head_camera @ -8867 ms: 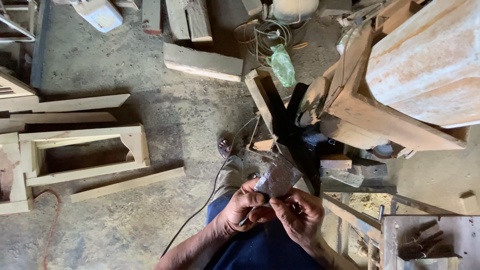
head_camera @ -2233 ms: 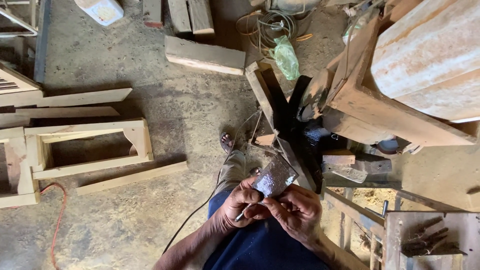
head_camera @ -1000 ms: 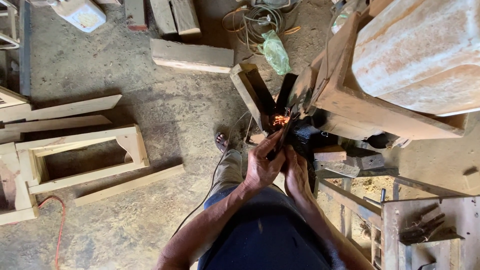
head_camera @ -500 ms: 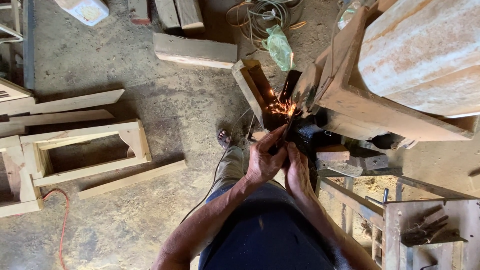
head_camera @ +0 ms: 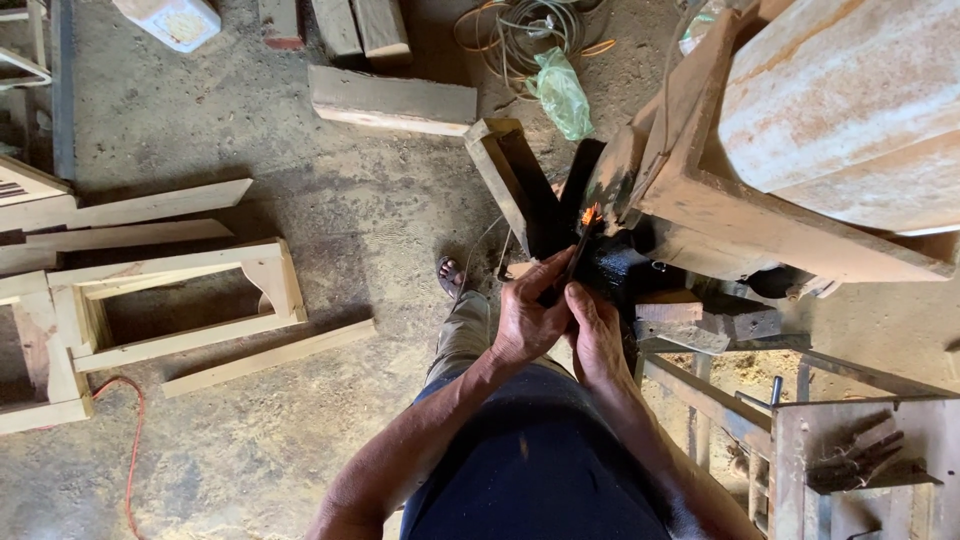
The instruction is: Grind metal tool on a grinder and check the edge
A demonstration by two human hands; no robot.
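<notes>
Sparks, or at least a small orange glow [head_camera: 591,213], sit right at the tip of a thin dark blade [head_camera: 572,258] that the person is holding out in front of them, pointed up toward a dark grinder-looking machine [head_camera: 612,262] tucked under the edge of a rough wooden bench [head_camera: 760,235]. Both hands are closed around the lower end of that blade: the left hand [head_camera: 531,315] is wrapped over it with the fingers curled tight, and the right hand [head_camera: 597,335] is pressed up just beside it, also curled, though exactly how its fingers grip is hard to make out from this angle. Blade looks tilted, tip higher and further away than the handle end. Below the hands you can see the person's dark blue top and a khaki trouser leg, with a sandalled foot [head_camera: 451,274] on the dusty concrete floor [head_camera: 330,210]. Just past the tip there's an open wooden box frame [head_camera: 505,170] lying on the floor, and a green plastic bag [head_camera: 562,95] near a coil of cable [head_camera: 525,25]. Well off to the left lies a pale wooden frame [head_camera: 170,300] with loose planks around it, plus a red cord [head_camera: 130,440] snaking along the ground
</notes>
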